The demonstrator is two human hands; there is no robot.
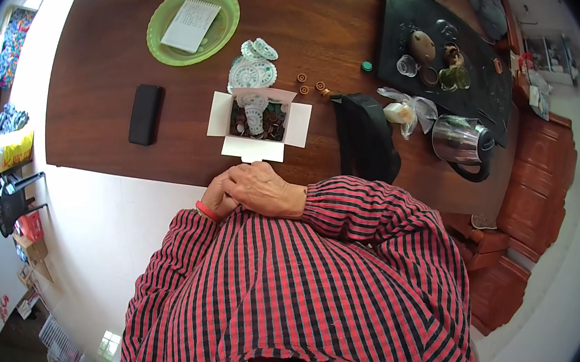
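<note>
My right hand lies across my left hand at the table's front edge, its fingers folded over it. The left fingers are mostly hidden beneath, and a red band rings that wrist. Just beyond my hands stands a white cardboard box with its flaps spread, untouched by either hand. Inside are many small dark-brown round pieces and a few green-and-white scalloped discs. More such discs overlap on the table behind the box. Several small brown round pieces lie to its right.
Leftward are a black oblong case and a green basin holding a notepad. To the right lie black fabric, a plastic bag, and a glass kettle. A black tray carries teaware behind them.
</note>
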